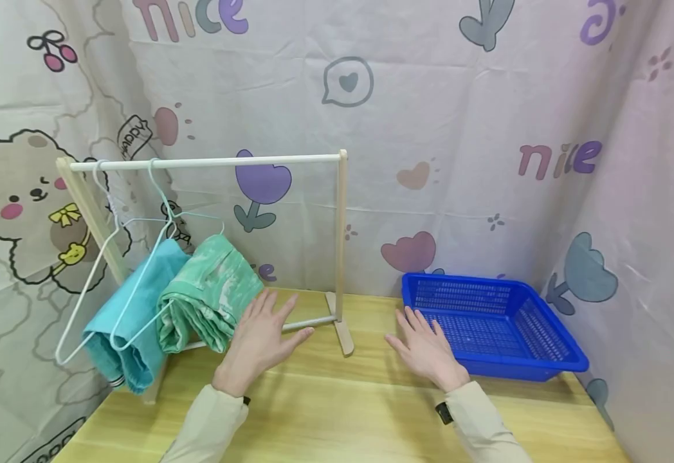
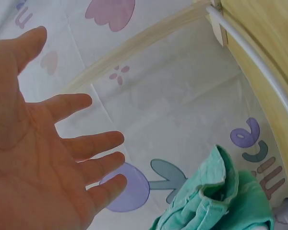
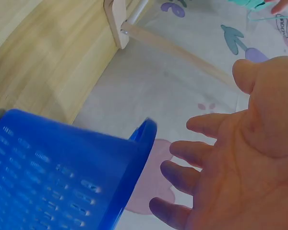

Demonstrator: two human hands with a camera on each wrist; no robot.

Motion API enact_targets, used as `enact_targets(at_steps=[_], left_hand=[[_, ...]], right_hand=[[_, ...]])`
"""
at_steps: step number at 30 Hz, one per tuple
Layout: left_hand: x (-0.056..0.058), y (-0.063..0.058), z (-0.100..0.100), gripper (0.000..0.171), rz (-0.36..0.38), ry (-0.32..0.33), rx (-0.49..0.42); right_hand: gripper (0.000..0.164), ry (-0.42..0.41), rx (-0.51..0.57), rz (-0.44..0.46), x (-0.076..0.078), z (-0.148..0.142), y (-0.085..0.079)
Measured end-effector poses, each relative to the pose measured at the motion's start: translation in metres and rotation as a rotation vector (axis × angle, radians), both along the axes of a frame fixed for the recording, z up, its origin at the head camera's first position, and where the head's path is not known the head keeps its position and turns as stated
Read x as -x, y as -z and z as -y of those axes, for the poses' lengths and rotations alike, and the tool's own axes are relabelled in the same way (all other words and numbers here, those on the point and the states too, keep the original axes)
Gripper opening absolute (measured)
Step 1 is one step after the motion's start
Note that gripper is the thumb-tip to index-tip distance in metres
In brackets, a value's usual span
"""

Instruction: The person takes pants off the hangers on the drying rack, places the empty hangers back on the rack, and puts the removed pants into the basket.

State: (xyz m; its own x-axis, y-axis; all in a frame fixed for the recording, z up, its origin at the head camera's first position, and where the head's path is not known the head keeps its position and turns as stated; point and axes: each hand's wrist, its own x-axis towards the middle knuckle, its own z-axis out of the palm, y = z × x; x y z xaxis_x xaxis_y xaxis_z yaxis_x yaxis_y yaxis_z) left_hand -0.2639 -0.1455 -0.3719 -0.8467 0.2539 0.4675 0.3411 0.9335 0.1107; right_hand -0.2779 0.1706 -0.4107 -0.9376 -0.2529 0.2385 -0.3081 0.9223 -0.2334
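My left hand [image 1: 262,337] hovers with spread, straight fingers in front of the rack's right half, its fingertips close beside a folded green tie-dye garment [image 1: 212,289]. That garment hangs over a pale green wire hanger [image 1: 150,257] on the rack's top bar. Left of it, a folded turquoise garment [image 1: 134,315] hangs on a white hanger [image 1: 88,283]. My right hand [image 1: 426,354] is held out flat, overlapping the left edge of a blue plastic basket [image 1: 522,366] in the head view. The right wrist view shows its fingers [image 3: 189,153] apart from the rim, holding nothing.
A small wooden clothes rack [image 1: 341,238] with a white top bar [image 1: 244,161] stands on the left of a light wood table [image 1: 337,411]. One flat foot [image 1: 344,337] reaches forward between my hands. Printed curtains [image 1: 458,128] enclose the back and sides.
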Motion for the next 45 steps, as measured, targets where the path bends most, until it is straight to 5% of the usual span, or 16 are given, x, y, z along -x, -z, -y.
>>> enact_targets(at_steps=[9, 24, 31, 39, 45], left_hand=[[-0.004, -0.010, 0.007, 0.072, -0.041, -0.023, -0.044], [-0.007, -0.024, 0.017, 0.059, -0.247, -0.048, -0.057], [-0.012, -0.033, 0.026, 0.059, -0.272, -0.068, -0.061], [-0.021, -0.049, 0.041, 0.042, -0.395, -0.073, -0.094], [-0.033, -0.057, 0.053, 0.038, -0.498, -0.094, -0.160]], right_hand=[[0.066, -0.031, -0.009, -0.022, 0.007, 0.016, -0.002], [0.063, -0.080, 0.029, -0.103, 0.020, 0.042, -0.010], [0.059, -0.098, 0.063, -0.217, 0.028, 0.054, -0.020], [0.045, -0.094, 0.181, -0.299, 0.048, 0.064, -0.028], [0.032, -0.158, 0.153, -0.410, 0.068, 0.073, -0.028]])
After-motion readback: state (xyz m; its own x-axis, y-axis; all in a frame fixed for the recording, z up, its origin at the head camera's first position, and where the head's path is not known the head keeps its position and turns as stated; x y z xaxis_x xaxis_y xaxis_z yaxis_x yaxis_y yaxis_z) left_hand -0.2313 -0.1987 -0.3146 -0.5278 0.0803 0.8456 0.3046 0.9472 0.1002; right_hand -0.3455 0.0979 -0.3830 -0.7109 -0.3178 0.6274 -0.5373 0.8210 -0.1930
